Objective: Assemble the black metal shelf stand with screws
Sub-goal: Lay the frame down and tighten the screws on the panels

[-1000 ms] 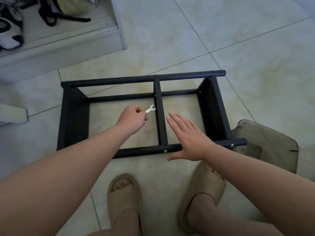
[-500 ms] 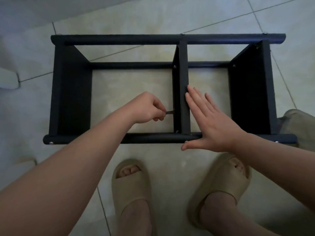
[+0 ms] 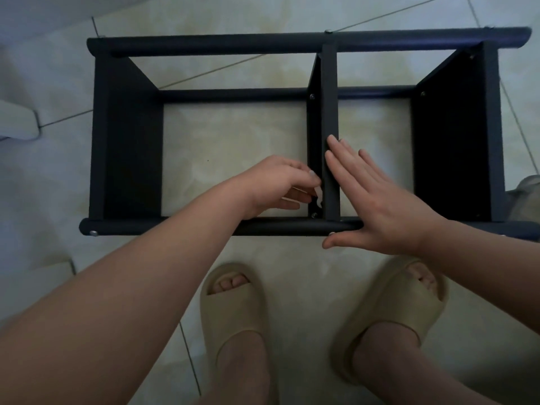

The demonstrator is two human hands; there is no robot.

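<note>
Closest to me are my two beige slippers (image 3: pixel 230 299), planted on the tiled floor (image 3: pixel 233 135) just short of the frame, so I can lean over the work.

Just beyond my toes runs the near rail (image 3: pixel 277 226) of the black shelf stand (image 3: pixel 125 135). The stand lies on its side on the floor, with its open bays facing up at me.

My right hand (image 3: pixel 380 209) is spread flat with the fingers straight. The palm lies over the near rail, the thumb is tucked on my side of it, and the fingertips (image 3: pixel 331 140) rest along the edge of the middle divider (image 3: pixel 330 97). I judge this is bracing: it should stop the divider from shifting while the fastener turns.

My left hand (image 3: pixel 271 185) reaches into the left bay and pinches a small pale wrench (image 3: pixel 319 197) between thumb and fingers. The wrench head points down at the screw (image 3: pixel 314 214), low on the divider where it meets the near rail. I cannot tell whether the wrench is seated on the screw.

Farther along the divider another screw head (image 3: pixel 312 96) shows, so this joint looks like one of the last. The far rail (image 3: pixel 233 45) closes the frame at the back.
</note>
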